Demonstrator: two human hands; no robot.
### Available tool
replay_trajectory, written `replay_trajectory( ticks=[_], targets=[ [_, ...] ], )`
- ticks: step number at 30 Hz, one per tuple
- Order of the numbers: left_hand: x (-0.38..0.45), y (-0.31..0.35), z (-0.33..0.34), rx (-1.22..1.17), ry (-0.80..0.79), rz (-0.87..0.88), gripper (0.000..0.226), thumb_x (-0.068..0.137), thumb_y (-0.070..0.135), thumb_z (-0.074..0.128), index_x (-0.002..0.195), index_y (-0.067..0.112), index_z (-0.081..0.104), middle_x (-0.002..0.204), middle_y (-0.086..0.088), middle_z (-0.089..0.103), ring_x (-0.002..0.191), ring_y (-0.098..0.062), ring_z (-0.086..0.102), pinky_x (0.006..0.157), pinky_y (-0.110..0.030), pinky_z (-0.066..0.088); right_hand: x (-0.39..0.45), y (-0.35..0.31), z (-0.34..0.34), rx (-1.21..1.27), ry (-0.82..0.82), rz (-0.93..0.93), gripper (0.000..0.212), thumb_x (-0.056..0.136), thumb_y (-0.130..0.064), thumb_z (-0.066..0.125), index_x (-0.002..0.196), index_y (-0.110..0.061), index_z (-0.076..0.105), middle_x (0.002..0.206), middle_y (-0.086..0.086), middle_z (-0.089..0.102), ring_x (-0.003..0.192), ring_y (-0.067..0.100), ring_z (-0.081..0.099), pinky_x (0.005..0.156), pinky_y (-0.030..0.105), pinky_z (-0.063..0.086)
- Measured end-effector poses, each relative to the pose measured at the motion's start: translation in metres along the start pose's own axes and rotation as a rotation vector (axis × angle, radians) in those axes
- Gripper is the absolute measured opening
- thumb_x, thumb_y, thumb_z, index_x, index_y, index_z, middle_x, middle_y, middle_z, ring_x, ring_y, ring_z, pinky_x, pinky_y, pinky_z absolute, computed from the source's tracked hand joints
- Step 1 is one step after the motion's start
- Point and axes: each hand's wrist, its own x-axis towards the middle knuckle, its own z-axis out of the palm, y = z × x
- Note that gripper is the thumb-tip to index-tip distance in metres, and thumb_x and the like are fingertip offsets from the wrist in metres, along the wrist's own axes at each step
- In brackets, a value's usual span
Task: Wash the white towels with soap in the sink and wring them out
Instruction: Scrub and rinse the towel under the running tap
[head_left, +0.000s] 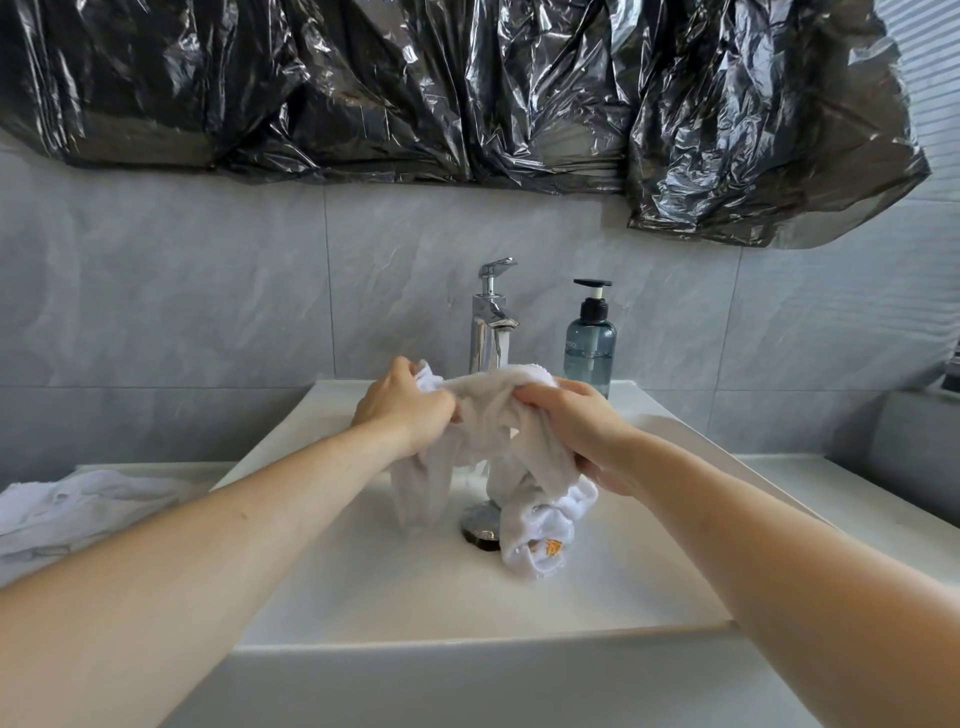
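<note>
While both hands bunch the white towel mid-frame over the sink, left hand and right hand fingers clench it: scrubbing step, likely. Next probably soap bottle or wringing; second towel waits lower left.

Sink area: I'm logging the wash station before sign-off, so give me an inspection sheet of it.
Surface: white sink, drain in the middle.
Job's things: towel held over the basin under the tap, water running; its ends hang down to the basin. Soap bottle upright at the back right.
Clutter: second towel on the counter, left.
Grippers: left hand and right hand both grip the towel.
Cables: nothing seen.
Surroundings: grey tiled wall, black plastic sheet above.
</note>
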Motion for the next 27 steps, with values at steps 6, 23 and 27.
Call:
replay_trajectory(
  ticks=[6,23,27],
  targets=[
    [-0.01,0.0,0.015,-0.148,-0.342,0.247,0.068,0.067,0.026,0.062,0.132,0.036,0.048,0.132,0.009,0.056,0.105,-0.017,0.064,0.078,-0.031,0.055,-0.001,-0.001,0.006,0.028,-0.013,-0.026,0.022,0.098,-0.03,0.066,0.111,-0.015,0.073,0.106,0.014,0.077,0.092,0.022,0.075,0.085,0.038,0.061],
    [0.008,0.003,0.003,-0.225,0.092,0.176,0.026,0.099,0.031,0.049,0.078,0.02,0.058,0.076,0.0,0.063,0.087,-0.032,0.061,0.069,-0.033,0.037,0.004,0.025,-0.006,-1.015,-0.231,0.108,0.061,0.066,-0.063,0.084,0.11,-0.031,0.056,0.109,-0.012,0.062,0.097,0.012,0.061,0.089,0.033,0.053],
    [0.002,-0.005,0.004,-0.043,0.115,0.244,0.035,0.098,0.042,0.05,0.072,0.02,0.057,0.07,-0.002,0.063,0.077,-0.03,0.061,0.064,-0.034,0.04,0.011,0.022,0.0,-0.979,-0.123,-0.039,0.013,0.087,-0.026,0.066,0.1,-0.026,0.063,0.1,-0.001,0.065,0.093,0.023,0.06,0.077,0.032,0.049]
  ],
)
